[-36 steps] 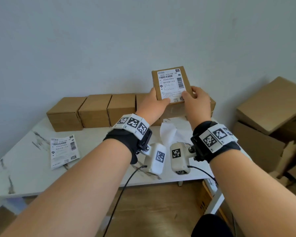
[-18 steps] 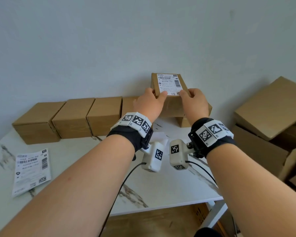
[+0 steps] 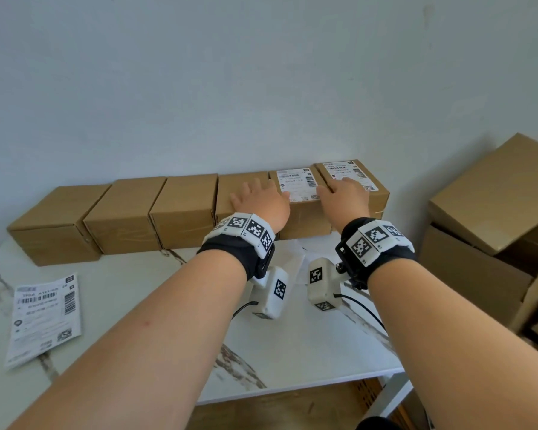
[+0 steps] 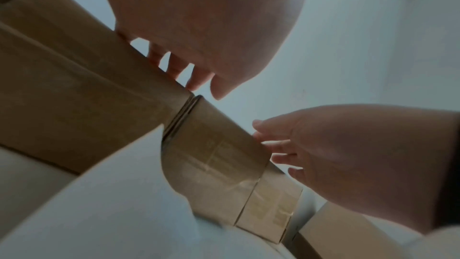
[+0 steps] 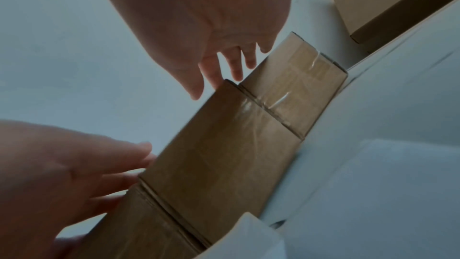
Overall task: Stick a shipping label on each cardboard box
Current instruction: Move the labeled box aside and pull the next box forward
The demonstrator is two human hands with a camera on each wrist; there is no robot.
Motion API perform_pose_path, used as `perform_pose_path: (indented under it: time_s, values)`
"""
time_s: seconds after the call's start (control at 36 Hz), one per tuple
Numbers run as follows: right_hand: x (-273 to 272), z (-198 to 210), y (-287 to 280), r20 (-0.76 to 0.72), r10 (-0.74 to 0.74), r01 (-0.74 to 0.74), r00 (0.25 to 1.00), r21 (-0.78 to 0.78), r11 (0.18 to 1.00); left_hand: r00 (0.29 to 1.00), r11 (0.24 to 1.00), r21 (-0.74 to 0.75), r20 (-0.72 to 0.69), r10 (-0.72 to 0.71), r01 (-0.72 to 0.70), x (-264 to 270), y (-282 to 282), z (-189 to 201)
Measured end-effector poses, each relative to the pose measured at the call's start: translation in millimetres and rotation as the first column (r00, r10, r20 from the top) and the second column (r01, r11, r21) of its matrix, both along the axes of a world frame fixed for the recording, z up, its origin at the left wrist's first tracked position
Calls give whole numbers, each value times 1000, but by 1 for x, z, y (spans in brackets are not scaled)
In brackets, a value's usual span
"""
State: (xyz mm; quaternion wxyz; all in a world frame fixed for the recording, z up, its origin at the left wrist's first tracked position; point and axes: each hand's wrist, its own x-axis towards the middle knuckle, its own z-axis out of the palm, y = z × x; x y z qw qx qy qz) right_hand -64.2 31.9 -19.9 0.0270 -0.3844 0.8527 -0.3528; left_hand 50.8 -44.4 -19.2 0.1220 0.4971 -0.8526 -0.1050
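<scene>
6 cardboard boxes (image 3: 184, 209) stand in a row along the desk's (image 3: 308, 342) far edge, the 2 at the right end each wearing a label. Left hand (image 3: 260, 200) hovers flat over box 4, fingers spread; right hand (image 3: 343, 197) sits over the seam between labelled box 5 (image 3: 295, 184) and labelled box 6 (image 3: 354, 178), fingers relaxed and apart. 1 loose shipping label (image 3: 44, 315) lies near the desk's left edge.

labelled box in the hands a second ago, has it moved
Yes. The labelled box has come down from above the row into it, beside the other labelled box; both hands have let go.
</scene>
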Motion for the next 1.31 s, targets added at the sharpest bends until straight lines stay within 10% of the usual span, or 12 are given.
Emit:
perform_pose_path:
  time_s: [0.36,0.92,1.17,1.31]
  values:
    - [29,32,8,225,165,-103,960,-263,959,997,999,4,-63,51,-50,50,-16,16]
    - [88,26,-18,197,244,-273,949,137,952,989,997,-13,128,73,-72,100,-10,0]
    - [89,33,-17,-71,321,-280,945,337,899,990,990,97,-93,108,-99,96,-17,4]
    - [91,34,-22,290,148,-194,945,134,972,939,993,108,-334,82,-48,98,-10,11]
